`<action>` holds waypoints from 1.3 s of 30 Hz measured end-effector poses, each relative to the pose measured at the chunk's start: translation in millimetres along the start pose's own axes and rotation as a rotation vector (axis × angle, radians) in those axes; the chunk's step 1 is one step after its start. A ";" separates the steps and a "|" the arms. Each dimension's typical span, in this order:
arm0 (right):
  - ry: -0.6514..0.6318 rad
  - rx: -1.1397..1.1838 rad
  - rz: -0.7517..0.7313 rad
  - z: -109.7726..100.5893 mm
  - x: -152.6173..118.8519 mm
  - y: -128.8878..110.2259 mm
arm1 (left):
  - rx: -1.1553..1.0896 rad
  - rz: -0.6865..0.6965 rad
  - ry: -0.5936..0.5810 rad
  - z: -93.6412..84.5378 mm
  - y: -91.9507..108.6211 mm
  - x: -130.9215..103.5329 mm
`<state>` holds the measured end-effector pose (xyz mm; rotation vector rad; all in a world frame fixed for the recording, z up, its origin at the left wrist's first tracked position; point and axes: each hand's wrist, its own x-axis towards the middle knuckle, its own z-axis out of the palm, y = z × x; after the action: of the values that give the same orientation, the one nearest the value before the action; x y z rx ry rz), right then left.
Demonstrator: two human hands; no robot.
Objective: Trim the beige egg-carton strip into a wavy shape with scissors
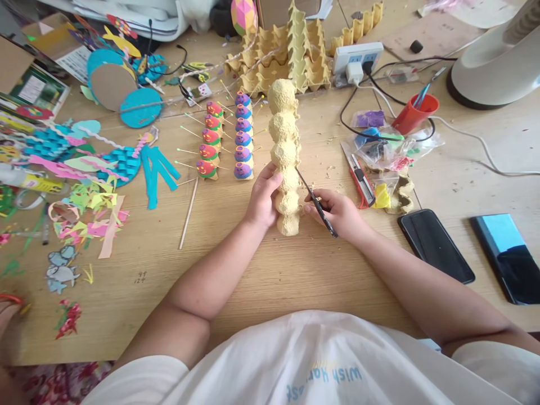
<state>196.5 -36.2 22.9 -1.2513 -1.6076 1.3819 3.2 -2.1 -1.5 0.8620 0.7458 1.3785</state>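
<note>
A long strip of yellow egg carton cups (283, 126), with a rough bumpy surface, stands out over the middle of the table. My left hand (264, 197) grips its left side near the lower end. Closed around a thin black tool (321, 212) is my right hand (337, 212); the tool's narrow tip meets the strip's right edge. I cannot make out what kind of tool it is. To the left lie two painted egg carton strips with pins stuck in them, one red and green (209, 138), one blue and purple (243, 135).
An egg tray (270, 45) lies behind the strip. On the right are a red utility knife (360, 177), a red cup (415, 115), a power strip (358, 56) with cables and two phones (436, 244). Paper crafts and scraps (90, 208) cover the left; a wooden stick (188, 214) lies nearer.
</note>
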 end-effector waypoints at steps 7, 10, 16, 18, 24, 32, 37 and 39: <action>0.000 -0.031 -0.010 0.0 0.0 0.3 | -0.016 0.001 -0.003 -0.1 0.1 0.1; -0.009 -0.045 -0.016 0.4 0.8 1.1 | -0.033 0.008 -0.011 0.9 1.1 -0.2; 0.011 -0.086 -0.034 0.9 1.9 2.4 | -0.019 0.012 0.018 4.1 3.6 -1.4; 0.020 -0.102 -0.035 1.3 1.9 3.1 | 0.001 0.009 0.027 4.7 4.3 -2.0; 0.057 -0.138 -0.032 3.3 2.4 5.9 | -0.024 0.015 0.010 5.4 4.9 -2.9; 0.036 -0.178 -0.036 0.9 0.9 5.5 | -0.046 -0.003 0.015 5.0 4.8 -2.9; 0.025 -0.194 -0.041 -0.6 -3.9 3.4 | -0.092 -0.003 -0.020 5.0 3.9 -4.3; 0.024 -0.183 -0.040 0.2 -6.0 2.7 | -0.100 -0.020 0.012 4.0 3.0 -4.3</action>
<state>198.9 -41.9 20.9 -1.3274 -1.7652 1.2122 4.9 -6.7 2.8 0.7669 0.6873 1.3928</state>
